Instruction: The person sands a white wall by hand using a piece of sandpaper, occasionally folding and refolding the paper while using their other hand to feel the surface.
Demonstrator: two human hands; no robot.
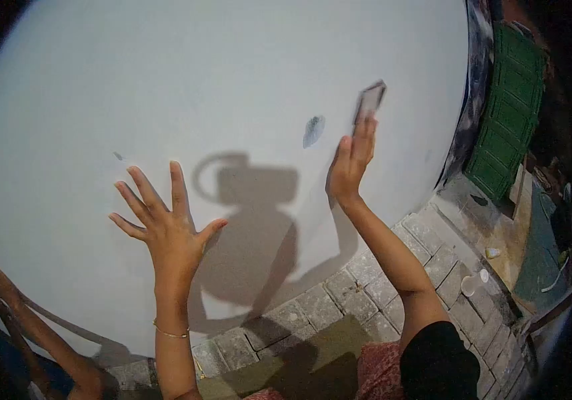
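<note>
My left hand lies against the large pale wall with its fingers spread wide; a thin bracelet circles the wrist. Further right, my right hand is raised to the same wall, fingers together over a flat, light rectangular pad with a dark edge. The pad is blurred and its lower end is hidden under the fingers. A grey patch marks the wall just left of the pad, and a smaller grey mark sits above my left fingertips.
Another person's bare arm reaches in at the lower left. Grey paving blocks run along the wall's foot. On the right stand a green ribbed panel and a white cup. Shadows of my head and arms fall on the wall.
</note>
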